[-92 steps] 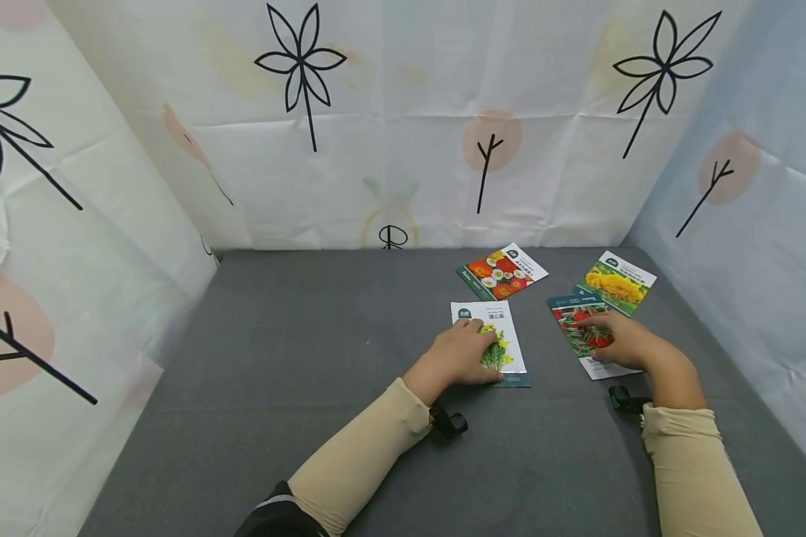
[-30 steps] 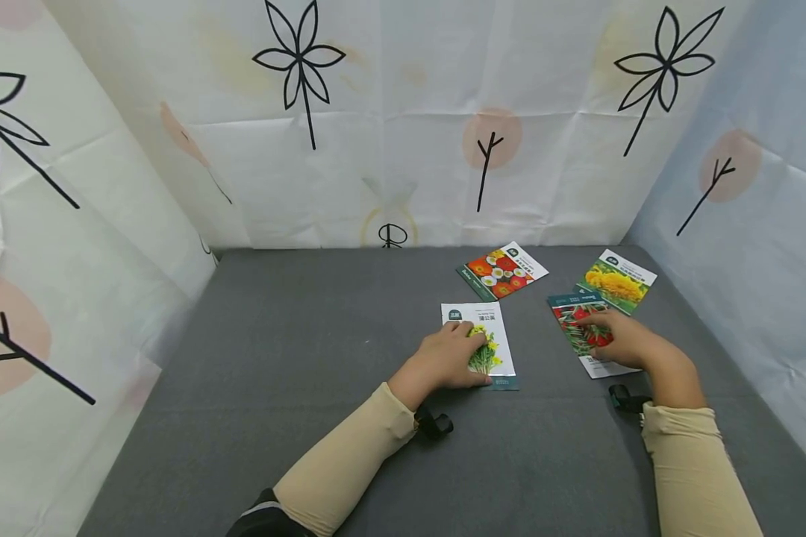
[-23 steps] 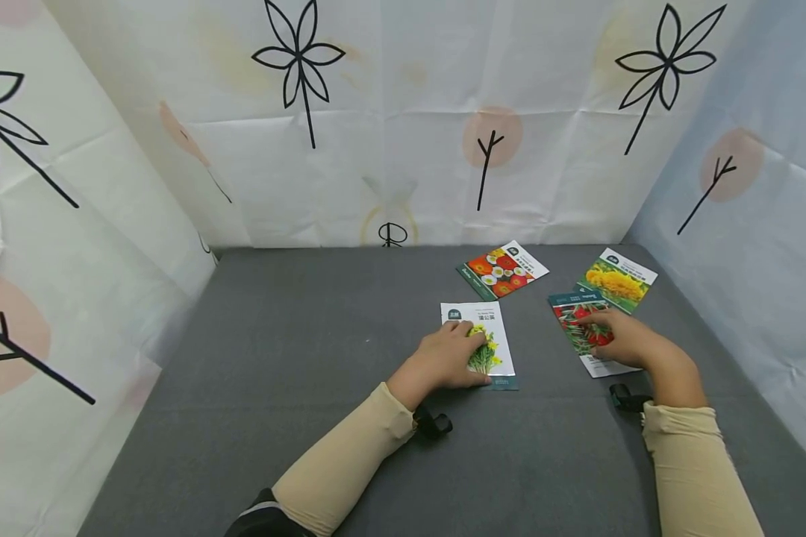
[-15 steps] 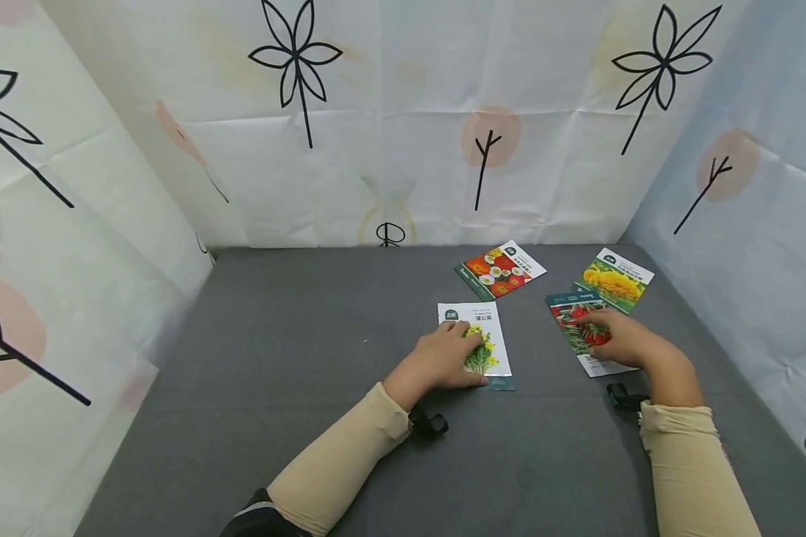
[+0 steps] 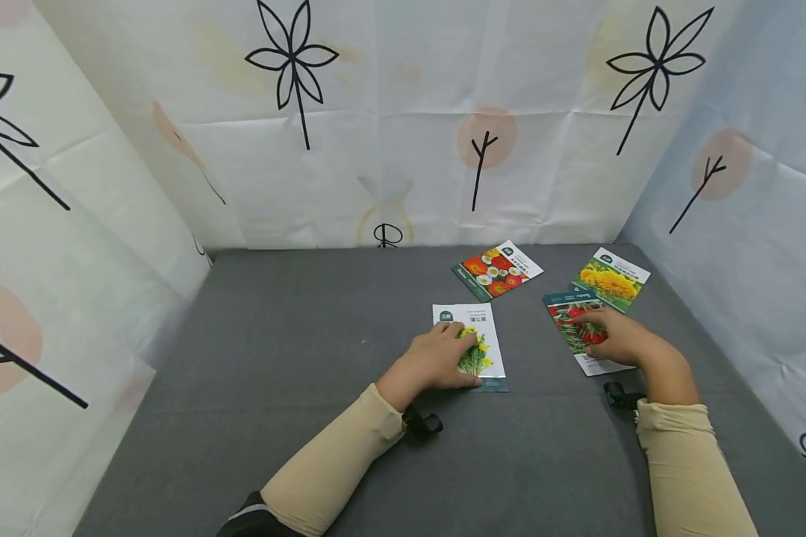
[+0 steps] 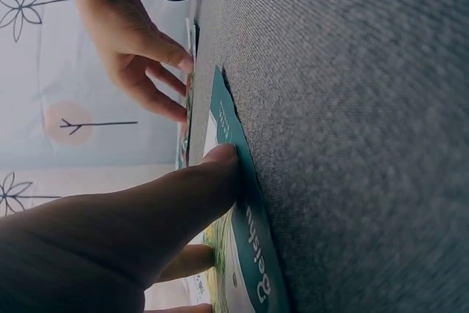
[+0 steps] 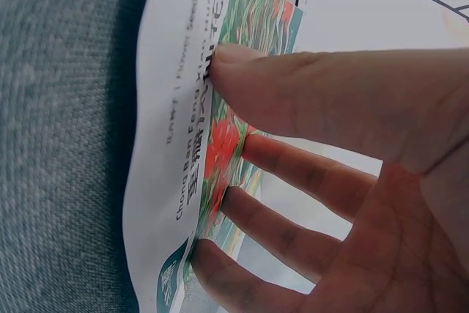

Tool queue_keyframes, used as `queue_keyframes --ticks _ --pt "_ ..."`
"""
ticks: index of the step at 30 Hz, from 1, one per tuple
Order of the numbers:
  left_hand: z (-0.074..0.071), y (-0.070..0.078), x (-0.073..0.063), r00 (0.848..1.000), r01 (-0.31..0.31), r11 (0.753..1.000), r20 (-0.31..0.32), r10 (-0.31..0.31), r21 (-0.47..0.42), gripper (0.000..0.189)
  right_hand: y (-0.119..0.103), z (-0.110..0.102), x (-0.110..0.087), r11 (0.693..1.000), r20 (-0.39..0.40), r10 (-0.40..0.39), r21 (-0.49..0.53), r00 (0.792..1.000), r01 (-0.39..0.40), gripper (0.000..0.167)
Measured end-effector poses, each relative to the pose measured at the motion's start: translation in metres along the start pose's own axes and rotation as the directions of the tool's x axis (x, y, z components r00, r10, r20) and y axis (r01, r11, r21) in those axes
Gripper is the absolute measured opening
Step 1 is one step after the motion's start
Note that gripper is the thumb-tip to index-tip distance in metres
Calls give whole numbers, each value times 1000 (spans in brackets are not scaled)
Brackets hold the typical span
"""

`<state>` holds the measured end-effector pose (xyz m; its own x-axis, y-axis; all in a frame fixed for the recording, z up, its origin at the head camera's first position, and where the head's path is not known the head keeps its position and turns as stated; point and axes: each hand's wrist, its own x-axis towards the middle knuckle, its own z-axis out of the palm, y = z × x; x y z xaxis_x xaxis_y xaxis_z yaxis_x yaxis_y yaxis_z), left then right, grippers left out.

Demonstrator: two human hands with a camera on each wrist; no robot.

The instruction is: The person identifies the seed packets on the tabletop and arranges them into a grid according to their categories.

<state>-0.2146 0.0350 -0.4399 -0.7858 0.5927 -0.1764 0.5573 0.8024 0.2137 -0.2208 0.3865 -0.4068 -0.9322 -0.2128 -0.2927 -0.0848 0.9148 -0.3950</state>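
My left hand [image 5: 436, 358] rests on a white seed packet [image 5: 486, 335] with yellow flowers, its thumb and fingertips on the printed face. In the left wrist view the thumb lies on the packet's teal strip [image 6: 256, 232], which bears white lettering. To the right, my right hand [image 5: 628, 343] touches a red-flowered seed packet [image 5: 567, 313] with its thumb and fingertips. That packet's white label end points toward me. Seen from the right wrist, the fingers are slightly bent and spread over the red-flower picture [image 7: 220, 152]. Both packets lie on the grey table; the hands partly hide them.
Behind lie two more seed packets, one with orange, red and white flowers [image 5: 497, 270] and one with yellow flowers [image 5: 611, 280]. The red-flowered packet meets the latter's near corner. Patterned white cloth walls [image 5: 410, 171] border the grey tabletop [image 5: 295, 328].
Since about three seconds ago my left hand has slid the white packet a little left, widening its gap from the red-flowered one. My right hand has stayed in place on its packet.
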Motion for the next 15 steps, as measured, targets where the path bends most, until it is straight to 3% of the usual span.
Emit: queue_keyframes --ticks 15 --pt "1 -4 -4 1000 5 1000 1 -5 -10 77 -2 -1 0 1000 7 -13 12 1000 13 62"
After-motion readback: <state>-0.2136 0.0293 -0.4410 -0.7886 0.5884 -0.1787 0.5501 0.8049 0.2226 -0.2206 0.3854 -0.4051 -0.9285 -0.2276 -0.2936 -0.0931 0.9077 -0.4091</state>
